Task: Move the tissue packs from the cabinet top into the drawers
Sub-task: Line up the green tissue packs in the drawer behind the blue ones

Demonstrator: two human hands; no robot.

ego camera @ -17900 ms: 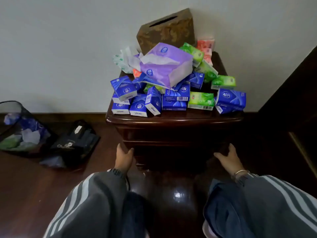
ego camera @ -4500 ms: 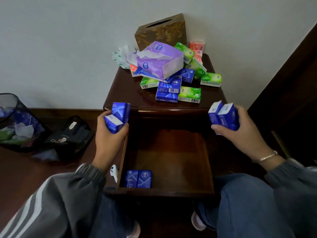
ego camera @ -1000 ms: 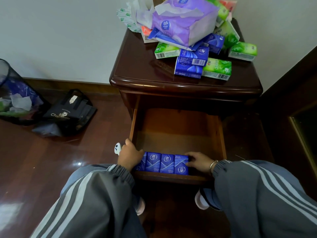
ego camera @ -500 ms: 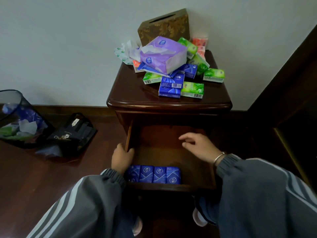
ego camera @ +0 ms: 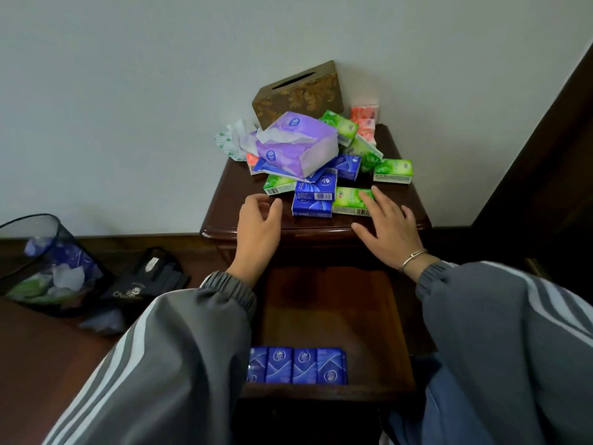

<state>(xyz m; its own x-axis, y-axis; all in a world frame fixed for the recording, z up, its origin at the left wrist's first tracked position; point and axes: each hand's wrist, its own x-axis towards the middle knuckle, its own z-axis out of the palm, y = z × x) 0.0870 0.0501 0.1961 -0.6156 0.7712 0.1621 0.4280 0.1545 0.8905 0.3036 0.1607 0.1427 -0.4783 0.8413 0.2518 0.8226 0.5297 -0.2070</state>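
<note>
Both hands moved from drawer (ego camera: 327, 303) up to front edge of cabinet top (ego camera: 229, 203). Four blue packs (ego camera: 298, 364) line drawer front. Left hand (ego camera: 260, 229) loose, empty; right hand (ego camera: 390, 228) flat, touching green pack (ego camera: 348, 200). Risk: pulling bottom packs topples purple pack (ego camera: 298, 146) off.

Risen from drawer (ego camera: 327, 303) to cabinet top (ego camera: 229, 203): left hand (ego camera: 258, 231), right hand (ego camera: 386, 231); right hand touches green pack (ego camera: 348, 200).

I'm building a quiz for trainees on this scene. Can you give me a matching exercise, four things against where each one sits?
1 row of blue packs
2 purple pack
3 brown tissue box
4 mesh bin

a on the floor left of the cabinet
b on top of the pile
c front of the open drawer
d against the wall behind the pile

Pairs: 1-c, 2-b, 3-d, 4-a
</note>
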